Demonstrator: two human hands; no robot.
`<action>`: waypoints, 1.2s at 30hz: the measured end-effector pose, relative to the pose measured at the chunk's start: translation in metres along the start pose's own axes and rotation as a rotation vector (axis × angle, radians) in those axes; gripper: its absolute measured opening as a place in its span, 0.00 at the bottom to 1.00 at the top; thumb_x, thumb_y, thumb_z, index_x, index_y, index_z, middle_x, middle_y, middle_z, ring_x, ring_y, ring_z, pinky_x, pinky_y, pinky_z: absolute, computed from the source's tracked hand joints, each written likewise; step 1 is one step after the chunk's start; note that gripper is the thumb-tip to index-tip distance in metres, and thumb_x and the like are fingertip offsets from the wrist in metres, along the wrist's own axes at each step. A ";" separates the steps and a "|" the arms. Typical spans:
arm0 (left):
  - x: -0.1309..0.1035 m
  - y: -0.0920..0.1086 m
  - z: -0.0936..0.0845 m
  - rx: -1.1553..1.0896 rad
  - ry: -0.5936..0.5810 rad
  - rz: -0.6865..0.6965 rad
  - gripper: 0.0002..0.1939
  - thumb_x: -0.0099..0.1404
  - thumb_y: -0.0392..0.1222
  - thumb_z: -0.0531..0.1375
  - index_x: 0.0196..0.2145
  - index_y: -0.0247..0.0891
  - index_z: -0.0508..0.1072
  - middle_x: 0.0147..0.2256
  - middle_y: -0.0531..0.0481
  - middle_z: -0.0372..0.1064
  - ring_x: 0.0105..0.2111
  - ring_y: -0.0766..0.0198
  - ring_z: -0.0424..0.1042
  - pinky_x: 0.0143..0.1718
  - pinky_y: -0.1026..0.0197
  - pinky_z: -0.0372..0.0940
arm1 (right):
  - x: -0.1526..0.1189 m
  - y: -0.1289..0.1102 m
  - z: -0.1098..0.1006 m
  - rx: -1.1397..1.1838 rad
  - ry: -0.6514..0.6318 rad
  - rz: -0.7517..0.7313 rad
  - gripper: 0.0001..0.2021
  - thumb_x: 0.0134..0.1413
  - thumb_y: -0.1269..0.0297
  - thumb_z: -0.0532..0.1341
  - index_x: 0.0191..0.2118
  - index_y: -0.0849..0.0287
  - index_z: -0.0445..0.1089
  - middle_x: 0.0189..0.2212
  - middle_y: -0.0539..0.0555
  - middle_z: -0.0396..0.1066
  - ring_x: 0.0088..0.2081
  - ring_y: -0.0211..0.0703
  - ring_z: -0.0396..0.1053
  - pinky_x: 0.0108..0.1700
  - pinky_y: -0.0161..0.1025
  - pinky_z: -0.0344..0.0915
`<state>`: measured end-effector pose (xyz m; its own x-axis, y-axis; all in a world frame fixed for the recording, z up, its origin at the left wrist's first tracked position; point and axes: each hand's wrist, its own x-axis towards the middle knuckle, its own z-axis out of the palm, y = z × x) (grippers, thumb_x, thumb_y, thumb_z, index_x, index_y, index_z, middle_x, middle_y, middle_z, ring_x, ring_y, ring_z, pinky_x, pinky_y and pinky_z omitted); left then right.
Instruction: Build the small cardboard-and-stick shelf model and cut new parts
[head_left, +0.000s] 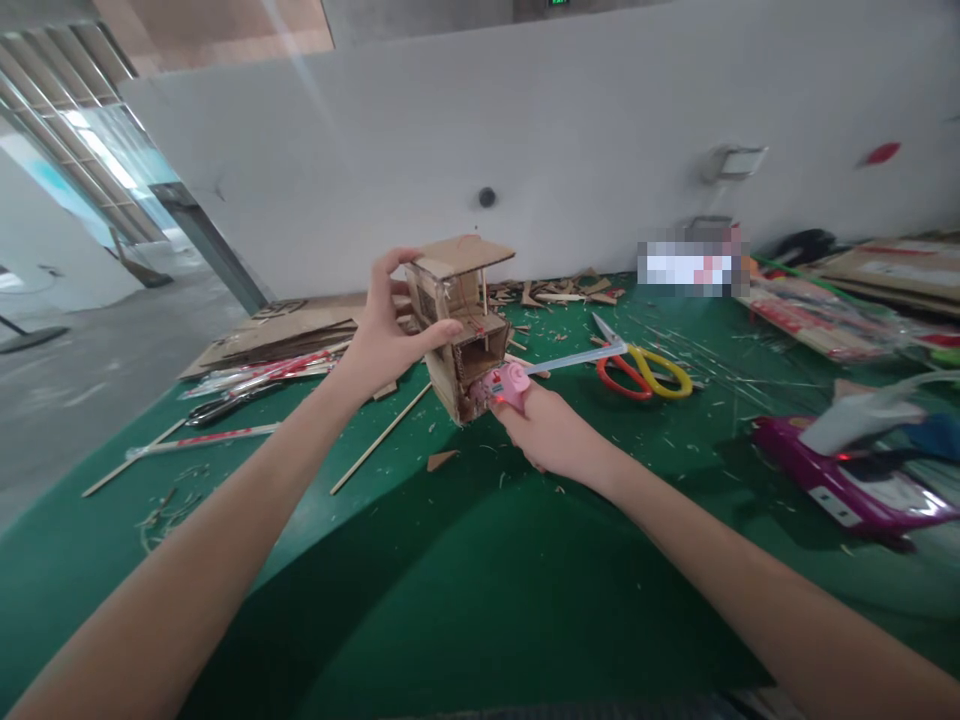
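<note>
Box [445, 378]: already carrying a roof [466, 256] (what's left isn't showing)
Left hand [388, 330]: gripping it
Right hand [551, 430]: gripping glue gun [511, 381]

The bare left hand [377, 340] clamps, thumb [439, 336] spread from bent fingers [386, 268]; lower to its right, the bare right hand [546, 428] curls in a grip, bare forearms [247, 510] slanting behind.
</note>
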<state>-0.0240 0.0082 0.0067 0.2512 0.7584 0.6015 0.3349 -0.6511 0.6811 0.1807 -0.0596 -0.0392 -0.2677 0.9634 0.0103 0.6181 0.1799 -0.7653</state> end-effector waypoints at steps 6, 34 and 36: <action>0.001 -0.002 0.000 0.016 0.012 0.011 0.41 0.53 0.45 0.69 0.58 0.48 0.50 0.45 0.48 0.61 0.38 0.64 0.72 0.36 0.62 0.69 | -0.004 -0.002 0.000 -0.012 0.002 -0.002 0.10 0.61 0.59 0.49 0.42 0.59 0.60 0.18 0.48 0.64 0.17 0.36 0.60 0.23 0.33 0.56; 0.000 0.001 0.001 0.021 0.025 -0.007 0.41 0.53 0.46 0.68 0.58 0.47 0.51 0.47 0.45 0.62 0.39 0.63 0.72 0.38 0.61 0.69 | 0.002 0.001 0.005 0.037 0.000 0.015 0.10 0.63 0.58 0.48 0.43 0.57 0.59 0.20 0.49 0.64 0.15 0.36 0.59 0.19 0.34 0.56; 0.000 0.001 0.002 0.017 0.023 -0.007 0.41 0.53 0.47 0.68 0.58 0.47 0.50 0.47 0.46 0.62 0.39 0.62 0.72 0.38 0.60 0.69 | 0.002 0.001 0.006 0.026 0.012 0.003 0.10 0.63 0.58 0.49 0.43 0.58 0.59 0.20 0.49 0.65 0.16 0.36 0.60 0.20 0.33 0.57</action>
<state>-0.0224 0.0074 0.0064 0.2277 0.7621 0.6061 0.3518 -0.6448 0.6786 0.1767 -0.0584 -0.0440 -0.2568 0.9663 0.0156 0.5993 0.1719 -0.7818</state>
